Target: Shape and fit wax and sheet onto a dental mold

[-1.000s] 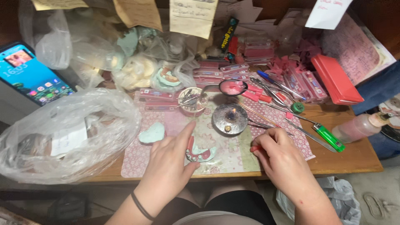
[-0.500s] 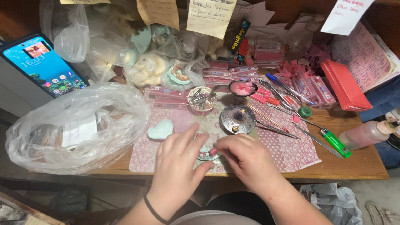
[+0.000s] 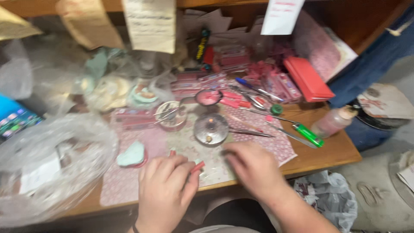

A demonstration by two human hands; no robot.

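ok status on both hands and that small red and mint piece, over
Left hand closed on small red and mint piece. Right hand blurred, on patterned mat, nothing visibly held. Round metal dish just beyond.

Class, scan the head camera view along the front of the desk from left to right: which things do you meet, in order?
Clear plastic bag → mint-green heart-shaped piece → left hand → right hand → green lighter → pinkish squeeze bottle.
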